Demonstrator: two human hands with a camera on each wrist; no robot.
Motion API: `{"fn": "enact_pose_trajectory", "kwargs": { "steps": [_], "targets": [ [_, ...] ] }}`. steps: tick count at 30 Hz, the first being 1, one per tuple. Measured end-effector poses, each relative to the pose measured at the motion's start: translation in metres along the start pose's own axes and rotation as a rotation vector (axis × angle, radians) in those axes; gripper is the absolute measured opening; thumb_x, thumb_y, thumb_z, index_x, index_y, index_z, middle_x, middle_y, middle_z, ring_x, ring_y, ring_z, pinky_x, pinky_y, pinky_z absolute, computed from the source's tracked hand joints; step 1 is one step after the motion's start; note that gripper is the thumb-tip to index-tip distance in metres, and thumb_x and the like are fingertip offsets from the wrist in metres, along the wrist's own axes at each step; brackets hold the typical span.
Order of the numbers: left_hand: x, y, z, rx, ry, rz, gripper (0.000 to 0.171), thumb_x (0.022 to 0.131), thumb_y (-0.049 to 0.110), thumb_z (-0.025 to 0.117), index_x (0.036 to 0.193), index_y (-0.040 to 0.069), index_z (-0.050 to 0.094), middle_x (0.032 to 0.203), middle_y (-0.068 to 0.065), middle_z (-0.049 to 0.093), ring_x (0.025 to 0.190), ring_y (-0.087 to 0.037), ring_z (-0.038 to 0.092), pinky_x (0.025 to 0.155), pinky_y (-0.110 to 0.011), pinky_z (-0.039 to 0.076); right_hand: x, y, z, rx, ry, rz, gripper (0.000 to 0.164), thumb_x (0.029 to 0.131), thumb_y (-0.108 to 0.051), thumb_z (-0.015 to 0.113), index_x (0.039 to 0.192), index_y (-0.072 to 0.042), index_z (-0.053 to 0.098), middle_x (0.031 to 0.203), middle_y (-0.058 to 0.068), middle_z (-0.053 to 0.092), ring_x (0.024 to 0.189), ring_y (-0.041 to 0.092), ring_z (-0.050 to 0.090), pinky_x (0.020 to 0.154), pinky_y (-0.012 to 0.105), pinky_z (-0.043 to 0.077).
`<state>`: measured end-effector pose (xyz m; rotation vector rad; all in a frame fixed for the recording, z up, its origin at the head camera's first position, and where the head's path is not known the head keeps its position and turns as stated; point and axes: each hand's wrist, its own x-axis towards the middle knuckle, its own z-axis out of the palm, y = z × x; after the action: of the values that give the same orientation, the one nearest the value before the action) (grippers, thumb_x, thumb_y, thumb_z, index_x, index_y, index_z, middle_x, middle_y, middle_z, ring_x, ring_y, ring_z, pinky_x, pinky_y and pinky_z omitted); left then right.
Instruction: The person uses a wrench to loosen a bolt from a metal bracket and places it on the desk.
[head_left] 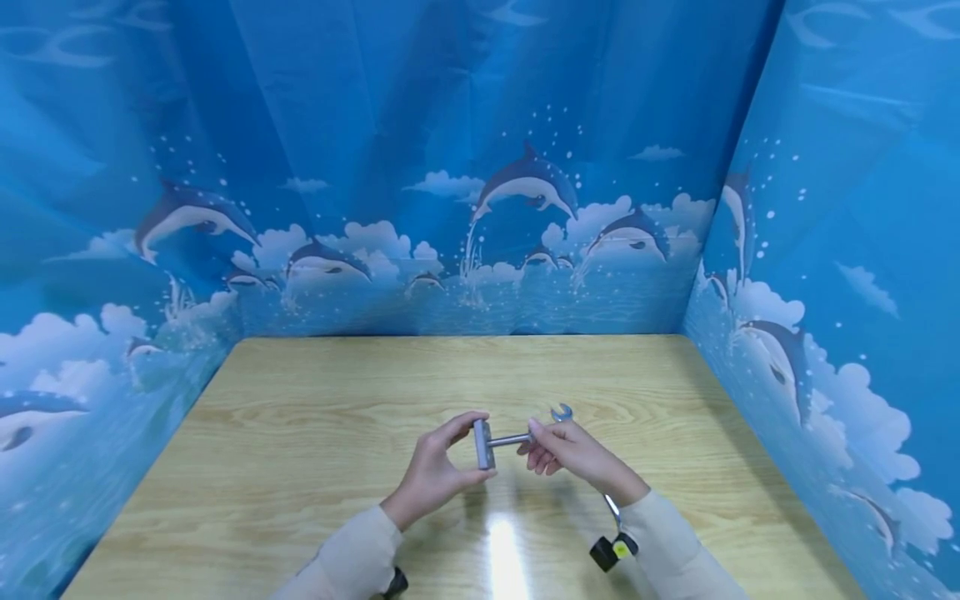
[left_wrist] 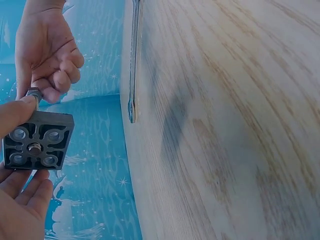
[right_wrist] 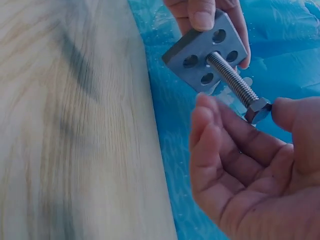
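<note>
My left hand (head_left: 435,473) grips a square grey metal plate (right_wrist: 202,49) by its edges, thumb on one side and fingers on the opposite one. Holes sit near the plate's corners. A threaded hex bolt (right_wrist: 232,80) stands in the plate's centre hole, its tip showing on the ribbed far face in the left wrist view. At the bolt's head, my right hand (head_left: 576,454) pinches with the thumb and a finger, the other fingers loosely curled beneath. Both hands hold the plate and bolt above the table.
A metal spanner (head_left: 562,412) lies on the wooden table (head_left: 337,383), partly hidden by my right hand and forearm. Blue dolphin-printed curtains (head_left: 420,167) enclose the table at the back and both sides.
</note>
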<state>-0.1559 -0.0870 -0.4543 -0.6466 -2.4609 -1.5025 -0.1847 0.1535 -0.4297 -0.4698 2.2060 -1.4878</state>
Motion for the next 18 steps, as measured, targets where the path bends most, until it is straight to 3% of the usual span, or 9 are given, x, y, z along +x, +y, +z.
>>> {"fn": "enact_pose_trajectory", "kwargs": {
  "steps": [7,12,18],
  "targets": [
    [-0.0001,0.0001,-0.0006,0.008,0.000,0.014,0.076,0.063,0.011,0.088,0.131,0.021,0.055,0.132,0.001,0.059,0.121,-0.015,0.056,0.103,-0.029,0.046,0.0013,-0.0004,-0.0014,0.059,0.005,0.025,0.055,0.099,-0.043,0.048,0.096,0.009,0.065,0.074,0.005,0.062,0.064,0.014,0.057,0.059,0.024,0.054],
    [-0.0004,-0.0004,-0.0016,-0.003,-0.007,0.005,0.076,0.063,0.010,0.088,0.131,0.021,0.055,0.132,0.002,0.058,0.121,-0.015,0.055,0.104,-0.029,0.045,-0.0010,-0.0027,-0.0027,0.000,0.092,-0.001,0.032,0.091,-0.030,0.065,0.108,-0.002,0.067,0.087,0.005,0.064,0.078,0.018,0.060,0.072,0.031,0.058],
    [-0.0007,-0.0003,-0.0023,-0.020,-0.009,-0.004,0.074,0.064,0.011,0.087,0.131,0.016,0.055,0.131,0.001,0.059,0.121,-0.015,0.055,0.104,-0.029,0.044,-0.0029,-0.0061,0.0000,-0.026,0.181,-0.042,0.031,0.083,-0.015,0.074,0.113,-0.008,0.069,0.100,0.008,0.066,0.089,0.020,0.060,0.075,0.027,0.056]
  ]
}}
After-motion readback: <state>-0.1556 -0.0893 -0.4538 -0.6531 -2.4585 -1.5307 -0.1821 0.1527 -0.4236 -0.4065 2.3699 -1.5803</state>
